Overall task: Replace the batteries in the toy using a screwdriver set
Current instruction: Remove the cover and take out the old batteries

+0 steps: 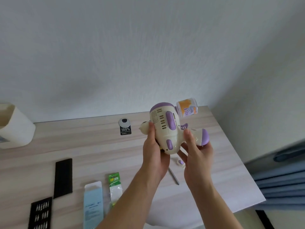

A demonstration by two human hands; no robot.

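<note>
Above wooden desk (82,146), toy (165,129) between left grip (153,154) and right grip (196,156)

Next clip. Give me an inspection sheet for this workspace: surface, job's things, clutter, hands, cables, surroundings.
Surface: pale wood-grain table with a round grommet and a black sticker just below it.
Job's things: cream-and-purple toy held above the table, bubble-solution bottle at its far end. The screwdriver and a small purple cover piece lie under the hands. Bit tray, black case lid and green battery pack lie near the front edge.
Clutter: blue box; white container.
Hands: left hand and right hand both grip the toy.
Cables: nothing seen.
Surroundings: white wall; blue fabric on the right.
</note>
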